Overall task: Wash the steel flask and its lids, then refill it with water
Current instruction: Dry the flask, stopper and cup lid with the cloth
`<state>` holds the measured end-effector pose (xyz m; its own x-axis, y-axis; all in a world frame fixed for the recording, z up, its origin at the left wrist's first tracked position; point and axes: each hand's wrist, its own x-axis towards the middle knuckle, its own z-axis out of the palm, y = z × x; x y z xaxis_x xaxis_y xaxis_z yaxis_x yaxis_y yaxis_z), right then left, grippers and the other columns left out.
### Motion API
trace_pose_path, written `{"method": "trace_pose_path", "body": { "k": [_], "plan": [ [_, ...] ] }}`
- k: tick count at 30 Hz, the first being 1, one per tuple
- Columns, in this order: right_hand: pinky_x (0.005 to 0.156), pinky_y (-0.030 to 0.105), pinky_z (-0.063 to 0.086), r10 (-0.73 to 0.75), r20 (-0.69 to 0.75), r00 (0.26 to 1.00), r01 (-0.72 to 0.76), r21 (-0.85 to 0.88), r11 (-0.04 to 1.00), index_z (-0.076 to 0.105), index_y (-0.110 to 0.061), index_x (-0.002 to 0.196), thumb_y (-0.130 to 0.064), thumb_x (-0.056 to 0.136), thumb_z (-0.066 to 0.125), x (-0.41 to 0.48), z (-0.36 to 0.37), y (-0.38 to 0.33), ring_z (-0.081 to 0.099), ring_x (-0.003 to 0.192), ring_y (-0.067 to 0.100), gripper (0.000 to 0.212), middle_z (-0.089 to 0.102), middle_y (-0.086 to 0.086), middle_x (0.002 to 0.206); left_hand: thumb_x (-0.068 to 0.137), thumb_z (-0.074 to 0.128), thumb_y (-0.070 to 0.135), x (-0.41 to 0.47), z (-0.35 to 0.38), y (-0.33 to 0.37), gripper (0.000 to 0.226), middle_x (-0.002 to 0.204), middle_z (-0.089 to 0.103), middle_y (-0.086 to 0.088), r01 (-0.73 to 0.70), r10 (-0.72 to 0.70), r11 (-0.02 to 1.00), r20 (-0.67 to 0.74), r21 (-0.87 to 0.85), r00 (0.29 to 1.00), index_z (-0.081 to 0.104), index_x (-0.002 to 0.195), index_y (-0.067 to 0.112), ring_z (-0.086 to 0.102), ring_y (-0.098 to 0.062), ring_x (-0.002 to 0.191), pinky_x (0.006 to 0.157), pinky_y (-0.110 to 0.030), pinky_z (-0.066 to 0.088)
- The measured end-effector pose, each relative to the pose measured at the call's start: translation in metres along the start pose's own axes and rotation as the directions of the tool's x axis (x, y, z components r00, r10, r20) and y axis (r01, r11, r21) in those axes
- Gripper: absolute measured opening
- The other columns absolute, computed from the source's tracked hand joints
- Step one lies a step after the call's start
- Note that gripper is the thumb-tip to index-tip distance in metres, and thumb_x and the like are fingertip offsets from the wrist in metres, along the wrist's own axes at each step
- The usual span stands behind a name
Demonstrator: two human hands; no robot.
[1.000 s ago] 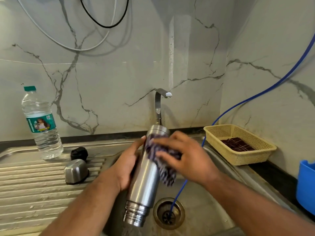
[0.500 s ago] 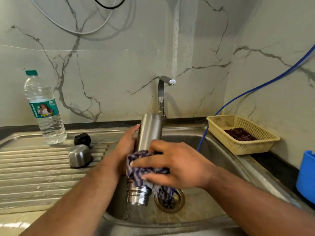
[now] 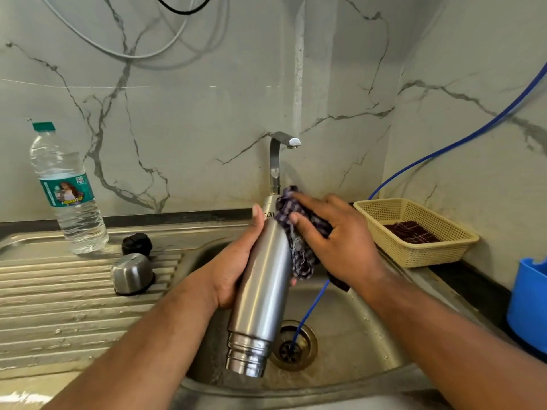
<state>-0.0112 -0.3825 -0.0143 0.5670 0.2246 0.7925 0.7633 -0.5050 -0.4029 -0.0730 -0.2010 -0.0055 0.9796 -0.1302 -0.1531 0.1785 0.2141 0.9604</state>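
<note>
We note wet ribbed stainless-steel drainboard [image 3: 59, 315] left of sink basin [image 3: 355, 321]. On it: upright clear plastic water bottle with green cap [image 3: 69, 202] at back; small black round stopper lid [image 3: 136, 244] near it; steel dome-shaped cap lid [image 3: 132, 273] just in front of stopper, mouth down. Right of basin, on dark counter [image 3: 485, 291], we find cream perforated plastic basket [image 3: 414, 253] and, apart from it, blue plastic container [image 3: 529, 303] at frame edge. Thin blue hose [image 3: 310, 309] runs into basin drain [image 3: 307, 358].
</note>
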Motion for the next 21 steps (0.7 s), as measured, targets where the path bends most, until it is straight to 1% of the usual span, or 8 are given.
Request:
{"method": "trace_pose_path", "body": {
  "k": [3, 5, 8, 10, 12, 14, 17, 21],
  "plan": [
    [0.074, 0.019, 0.047, -0.154, 0.228, 0.961, 0.157, 0.007, 0.988, 0.064, -0.043, 0.134, -0.05, 0.095, 0.063, -0.008, 0.001, -0.02, 0.052, 0.087, -0.002, 0.04, 0.048, -0.019, 0.101, 0.095, 0.039, 0.074, 0.002, -0.005, 0.004, 0.076, 0.092, 0.076, -0.016, 0.024, -0.029, 0.986, -0.029, -0.163, 0.999, 0.075, 0.114, 0.01, 0.075, -0.025, 0.074, 0.064, -0.035, 0.062],
    [0.075, 0.025, 0.053, -0.302, 0.421, 0.855, 0.331, 0.003, 0.944, 0.06, -0.045, 0.136, -0.053, 0.097, 0.058, -0.014, 0.004, -0.031, 0.054, 0.091, 0.002, 0.039, 0.05, -0.017, 0.108, 0.097, 0.041, 0.066, 0.005, -0.014, 0.005, 0.072, 0.081, 0.074, -0.019, 0.045, -0.064, 0.985, -0.11, -0.164, 0.992, 0.08, 0.094, 0.005, 0.073, -0.029, 0.066, 0.065, -0.034, 0.06],
    [0.07, 0.029, 0.053, -0.438, 0.571, 0.694, 0.506, 0.045, 0.861, 0.058, -0.046, 0.138, -0.054, 0.1, 0.056, -0.019, 0.007, -0.035, 0.055, 0.089, 0.004, 0.039, 0.053, -0.012, 0.11, 0.098, 0.042, 0.063, 0.004, -0.025, 0.004, 0.068, 0.078, 0.073, -0.023, 0.066, -0.079, 0.996, -0.218, -0.066, 0.973, 0.072, 0.102, 0.001, 0.071, -0.031, 0.063, 0.068, -0.035, 0.054],
    [0.073, 0.022, 0.051, -0.385, 0.546, 0.744, 0.429, 0.05, 0.902, 0.057, -0.05, 0.137, -0.057, 0.099, 0.054, -0.014, 0.005, -0.03, 0.055, 0.092, -0.003, 0.039, 0.051, -0.026, 0.109, 0.096, 0.047, 0.065, 0.002, -0.024, 0.006, 0.07, 0.091, 0.075, -0.026, 0.089, -0.096, 0.995, -0.201, -0.046, 0.975, 0.074, 0.106, 0.002, 0.074, -0.033, 0.071, 0.076, -0.039, 0.054],
    [0.074, 0.013, 0.044, -0.233, 0.415, 0.88, 0.247, 0.021, 0.969, 0.056, -0.053, 0.136, -0.059, 0.095, 0.055, -0.007, 0.0, -0.016, 0.054, 0.094, -0.01, 0.042, 0.049, -0.034, 0.106, 0.09, 0.053, 0.069, -0.001, -0.019, 0.008, 0.071, 0.105, 0.075, -0.026, 0.113, -0.116, 0.993, -0.168, -0.03, 0.979, 0.075, 0.111, 0.005, 0.075, -0.035, 0.083, 0.08, -0.042, 0.057],
    [0.075, 0.014, 0.043, -0.088, 0.234, 0.968, 0.091, -0.002, 0.996, 0.06, -0.051, 0.134, -0.054, 0.094, 0.061, -0.003, -0.004, 0.0, 0.057, 0.093, -0.006, 0.041, 0.055, -0.024, 0.103, 0.083, 0.06, 0.072, -0.003, -0.012, 0.008, 0.075, 0.113, 0.074, -0.025, 0.132, -0.134, 0.991, -0.094, -0.032, 0.986, 0.07, 0.121, 0.008, 0.074, -0.04, 0.097, 0.084, -0.053, 0.06],
    [0.079, 0.009, 0.043, 0.004, 0.122, 0.993, 0.001, -0.035, 0.999, 0.062, -0.046, 0.135, -0.05, 0.095, 0.063, -0.002, -0.002, 0.005, 0.058, 0.094, -0.005, 0.04, 0.06, -0.015, 0.1, 0.078, 0.063, 0.074, -0.005, -0.005, 0.007, 0.079, 0.111, 0.076, -0.021, 0.121, -0.121, 0.993, -0.046, 0.002, 0.992, 0.07, 0.123, 0.009, 0.075, -0.035, 0.095, 0.086, -0.047, 0.06],
    [0.083, 0.017, 0.048, 0.083, 0.083, 0.993, -0.081, -0.022, 0.996, 0.062, -0.04, 0.137, -0.051, 0.096, 0.06, -0.002, 0.006, -0.005, 0.059, 0.096, -0.002, 0.042, 0.062, -0.014, 0.103, 0.085, 0.051, 0.076, -0.004, -0.003, 0.007, 0.084, 0.094, 0.074, -0.024, 0.125, -0.125, 0.992, -0.034, -0.021, 0.992, 0.067, 0.12, 0.002, 0.073, -0.035, 0.072, 0.059, -0.041, 0.062]
  ]
}}
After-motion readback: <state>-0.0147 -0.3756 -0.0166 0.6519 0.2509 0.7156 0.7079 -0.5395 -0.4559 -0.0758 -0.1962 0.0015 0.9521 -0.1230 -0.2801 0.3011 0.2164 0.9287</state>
